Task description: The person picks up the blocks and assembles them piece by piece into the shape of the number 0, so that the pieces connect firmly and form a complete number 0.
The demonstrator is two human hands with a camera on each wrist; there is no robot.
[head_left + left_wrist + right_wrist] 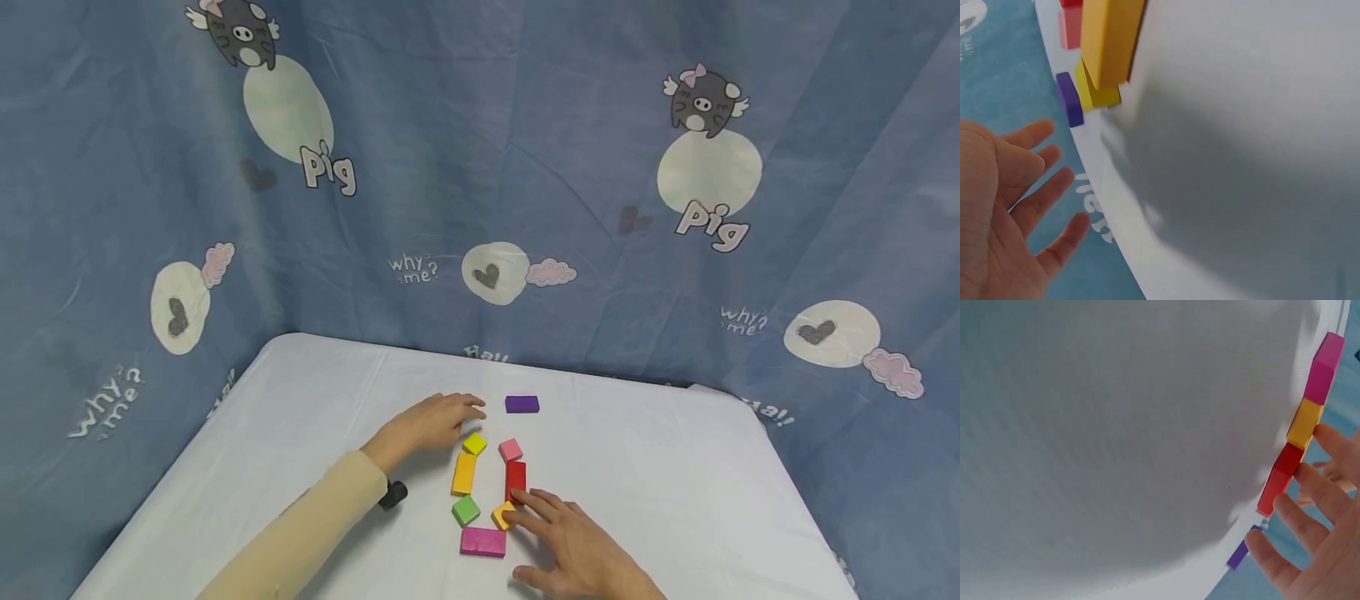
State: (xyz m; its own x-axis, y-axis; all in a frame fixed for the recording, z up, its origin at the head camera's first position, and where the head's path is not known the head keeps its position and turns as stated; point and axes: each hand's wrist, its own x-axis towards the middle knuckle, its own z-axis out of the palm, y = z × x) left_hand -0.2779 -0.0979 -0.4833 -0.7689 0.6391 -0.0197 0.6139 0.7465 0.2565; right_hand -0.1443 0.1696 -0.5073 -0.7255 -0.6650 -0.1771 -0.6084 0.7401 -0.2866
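Note:
Colored blocks form a ring on the white table: a yellow cube point(474, 443), a long orange block point(463, 474), a green cube point(466, 510), a magenta block point(483, 542), an orange cube point(502, 516), a red block point(516, 477) and a pink cube point(511, 450). Beyond them lies a purple block point(522, 404) on its own. My left hand point(433, 419) hovers just behind the yellow cube, fingers loosely extended and holding nothing. Spread fingers of my right hand point(581, 546) reach over the red block and orange cube; whether they touch is unclear.
The white tabletop point(637, 450) stretches to both sides of the blocks. Behind it hangs a blue curtain point(525, 183) printed with pigs. A small black object point(393, 494) shows under my left sleeve point(315, 517).

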